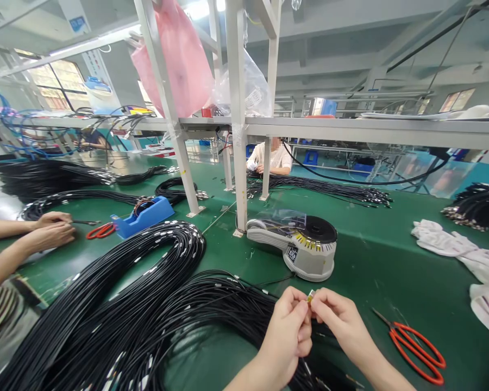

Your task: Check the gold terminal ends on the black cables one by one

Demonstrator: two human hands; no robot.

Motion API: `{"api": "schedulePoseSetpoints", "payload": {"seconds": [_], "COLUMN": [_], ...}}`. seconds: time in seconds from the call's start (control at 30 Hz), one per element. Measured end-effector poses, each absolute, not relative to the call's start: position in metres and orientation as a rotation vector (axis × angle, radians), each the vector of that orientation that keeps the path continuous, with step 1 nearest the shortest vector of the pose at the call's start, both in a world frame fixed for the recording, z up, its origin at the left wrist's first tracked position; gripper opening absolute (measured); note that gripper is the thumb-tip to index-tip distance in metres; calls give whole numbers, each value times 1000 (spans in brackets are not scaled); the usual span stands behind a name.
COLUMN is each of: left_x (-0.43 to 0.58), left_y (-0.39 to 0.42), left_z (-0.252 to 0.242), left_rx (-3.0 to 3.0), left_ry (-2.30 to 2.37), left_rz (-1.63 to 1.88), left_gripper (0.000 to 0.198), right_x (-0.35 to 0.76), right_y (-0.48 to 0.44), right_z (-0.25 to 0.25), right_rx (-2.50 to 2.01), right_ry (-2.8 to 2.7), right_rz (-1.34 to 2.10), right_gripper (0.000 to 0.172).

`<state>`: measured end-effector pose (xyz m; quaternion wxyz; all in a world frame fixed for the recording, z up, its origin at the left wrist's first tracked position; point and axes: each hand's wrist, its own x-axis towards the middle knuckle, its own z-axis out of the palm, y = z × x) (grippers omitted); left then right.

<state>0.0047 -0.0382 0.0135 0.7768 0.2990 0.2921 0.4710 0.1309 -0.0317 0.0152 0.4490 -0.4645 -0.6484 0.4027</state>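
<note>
My left hand (290, 331) and my right hand (337, 321) meet low in the middle of the view, fingertips pinched together on a small yellowish piece at the end of a black cable (311, 296). A big coil of black cables (155, 320) lies on the green table (391, 271) to the left of my hands and runs under them. An automatic tape dispenser (301, 244) stands just beyond my hands.
Orange-handled scissors (415, 347) lie to my right. White gloves (464, 255) are heaped at the right edge. A co-worker's hands (51, 228) rest at the left by a blue tape dispenser (144, 214) and red scissors (101, 231). Another person (271, 157) sits across, behind white frame posts (238, 163).
</note>
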Motion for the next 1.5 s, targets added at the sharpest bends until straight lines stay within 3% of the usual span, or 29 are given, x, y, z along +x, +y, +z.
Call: {"api": "schedulePoseSetpoints", "payload": {"seconds": [0.43, 0.77, 0.97, 1.27, 1.5], "left_x": [7, 8, 5, 6, 7], "left_y": [-41, -36, -38, -39, -36], "left_z": [13, 3, 9, 7, 5], "left_rx": [701, 598, 559, 593, 664], "left_ry": [630, 683, 597, 600, 678], "left_rz": [1072, 1303, 1288, 1263, 1242], "left_gripper": [32, 28, 30, 29, 24], "right_x": [130, 127, 141, 130, 134], "right_y": [-29, -23, -16, -25, -20], "right_z": [14, 10, 4, 22, 13], "right_rx": [-1160, -1199, -1303, -1041, -1166], "right_ry": [-1604, -1741, -1630, -1520, -1560], "right_rz": [972, 1030, 1024, 1226, 1111], "right_gripper": [30, 28, 26, 19, 23]}}
